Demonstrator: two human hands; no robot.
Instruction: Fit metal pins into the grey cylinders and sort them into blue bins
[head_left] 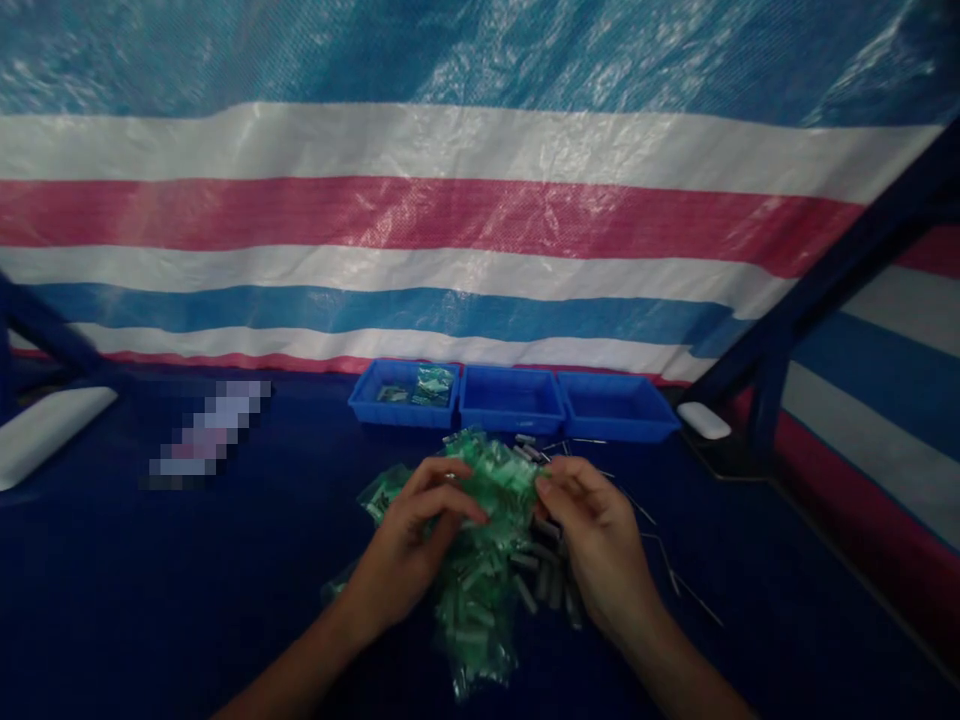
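Atop the green packets (480, 590), blue trays (510, 418) just behind, the left hand (409, 545) and right hand (600, 545) pinched one packet; separating it probably needed a gentle pull.

Heap of small clear green bags (480, 560), crumpled, on dark blue table

Dim and soft. Light gleams on the shiny striped plastic sheet (480, 210) above the left hand (405, 545).
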